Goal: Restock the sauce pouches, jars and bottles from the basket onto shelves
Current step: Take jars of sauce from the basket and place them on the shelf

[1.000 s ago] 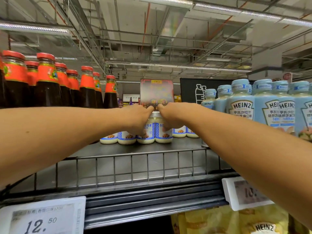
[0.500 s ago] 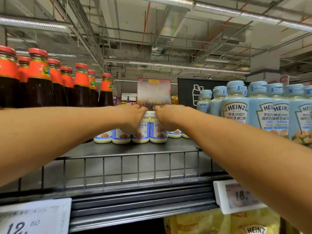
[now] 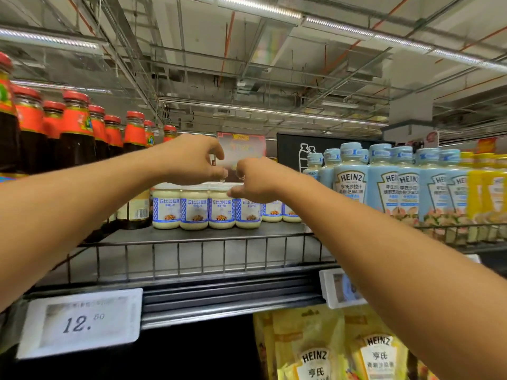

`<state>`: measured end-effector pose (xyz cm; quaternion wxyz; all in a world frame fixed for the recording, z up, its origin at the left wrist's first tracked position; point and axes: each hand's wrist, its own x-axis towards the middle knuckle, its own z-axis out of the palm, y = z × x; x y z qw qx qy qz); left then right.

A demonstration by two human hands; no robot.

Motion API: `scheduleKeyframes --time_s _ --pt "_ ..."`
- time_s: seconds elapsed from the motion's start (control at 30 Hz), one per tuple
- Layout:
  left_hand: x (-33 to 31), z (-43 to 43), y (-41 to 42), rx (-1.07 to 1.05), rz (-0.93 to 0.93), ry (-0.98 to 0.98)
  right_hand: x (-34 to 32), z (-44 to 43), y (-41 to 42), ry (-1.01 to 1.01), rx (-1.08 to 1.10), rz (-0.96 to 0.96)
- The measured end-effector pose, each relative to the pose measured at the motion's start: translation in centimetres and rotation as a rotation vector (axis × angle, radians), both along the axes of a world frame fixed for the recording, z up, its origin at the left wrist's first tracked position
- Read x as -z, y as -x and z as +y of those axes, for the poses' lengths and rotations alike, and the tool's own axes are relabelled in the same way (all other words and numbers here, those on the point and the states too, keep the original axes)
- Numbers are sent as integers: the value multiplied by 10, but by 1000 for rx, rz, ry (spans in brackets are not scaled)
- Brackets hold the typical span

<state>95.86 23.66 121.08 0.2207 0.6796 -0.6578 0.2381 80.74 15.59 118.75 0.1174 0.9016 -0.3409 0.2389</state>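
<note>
Several white salad-dressing jars (image 3: 194, 211) with blue labels stand in a row at the back of the dark top shelf (image 3: 208, 233). My left hand (image 3: 192, 160) hovers just above the lids of the middle jars, with thumb and fingers loosely curved and nothing in them. Slightly lower, my right hand (image 3: 258, 179) has its fingers curled downward. Its thumb is at the lid edge of the jar (image 3: 247, 213) at the row's right end. Whether the thumb touches the lid I cannot tell. Neither hand holds a jar. The basket is out of view.
Dark sauce bottles with red caps (image 3: 74, 133) fill the shelf's left side, pale blue Heinz bottles (image 3: 351, 185) and yellow bottles (image 3: 485, 185) the right. A wire rail (image 3: 192, 256) fronts the shelf. Below it hang price tags (image 3: 82, 322) and yellow Heinz pouches (image 3: 315, 352).
Both hands have let go of the two middle jars and risen above their lids. The jars now stand in line with the row.
</note>
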Motion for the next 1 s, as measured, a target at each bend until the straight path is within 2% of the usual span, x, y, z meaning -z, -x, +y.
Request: scheduleKeyframes --time_s 0.27,0.4,0.5,0.67,1.0 --pt "47 61 25 349 347 238 48 75 24 -203 -208 -546" --pt "75 89 37 529 455 379 76 117 38 -220 -280 -760" --pt "88 111 48 758 697 408 100 145 53 -192 -323 -902" --pt "140 122 77 942 1013 301 153 183 94 -177 -279 -1043" --pt "293 113 181 1019 1316 -205 287 237 209 -341 80 -1198"
